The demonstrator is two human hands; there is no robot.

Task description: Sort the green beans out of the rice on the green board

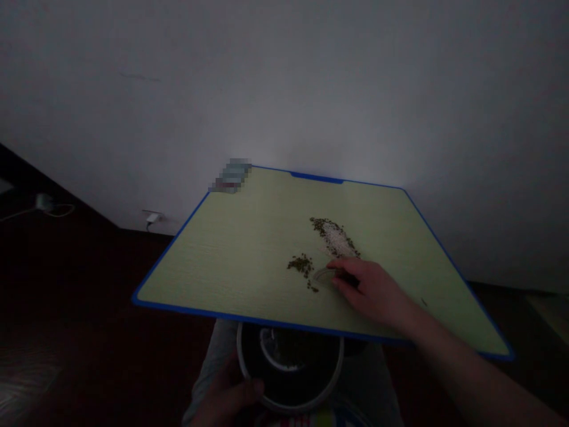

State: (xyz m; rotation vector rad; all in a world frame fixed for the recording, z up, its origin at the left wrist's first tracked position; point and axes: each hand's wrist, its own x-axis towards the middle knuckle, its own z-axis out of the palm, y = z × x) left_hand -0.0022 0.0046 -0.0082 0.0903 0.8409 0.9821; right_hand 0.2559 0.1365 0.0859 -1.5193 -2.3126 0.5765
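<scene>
My right hand [373, 290] is low over the pale green tabletop [231, 255], its thumb and fingers pinching a thin, curved, pale piece [323, 273] whose kind I cannot make out. Just left of that piece lies a small heap of dark green bean-like grains [300, 264], with a few scattered towards the front. Beyond my hand is a patch of white rice-like grains [338, 239], edged with more dark ones. Below the table's front edge, my left hand [231, 394] grips the rim of a dark round bowl [306, 388] at my lap. Dim light hides most of the bowl's contents.
A blue rim [213, 312] runs round the table, which stands close to a grey wall [284, 83]. At the far left corner lies a blurred-out flat item [232, 176]. A plug with a cable [153, 219] is low on the wall at left.
</scene>
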